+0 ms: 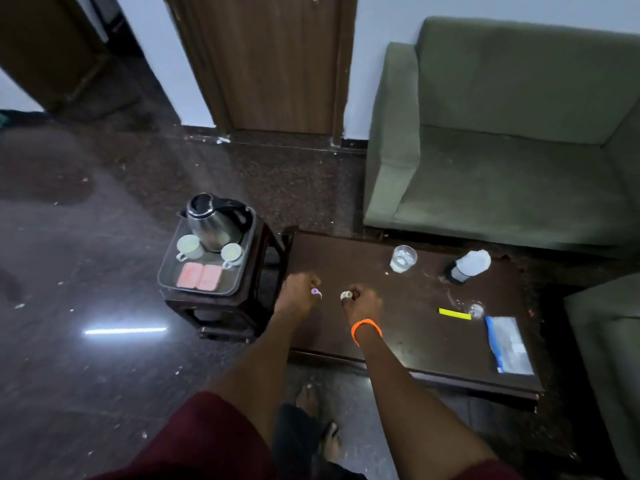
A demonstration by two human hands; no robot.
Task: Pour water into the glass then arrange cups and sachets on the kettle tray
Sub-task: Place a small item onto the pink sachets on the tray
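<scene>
The kettle tray (166, 280) stands on a small dark stool left of the table. It holds a steel kettle (214, 220), two pale cups (189, 247) (232, 253) in front of the kettle, and two pink sachets (200, 276) side by side at the front. A glass (403, 258) with water in it stands on the dark low table (346, 258). A plastic bottle (467, 266) sits to the glass's right. My left hand (298, 292) and my right hand (362, 299) hover over the table's left end, both curled into fists. Each shows a small ring-like thing at the fingers.
A yellow strip (454, 313), a small clear cap (476, 310) and a blue-edged plastic bag (509, 344) lie on the table's right side. A green sofa (502, 150) stands behind the table, and another seat (606, 341) at the right. My feet are on the dark floor below.
</scene>
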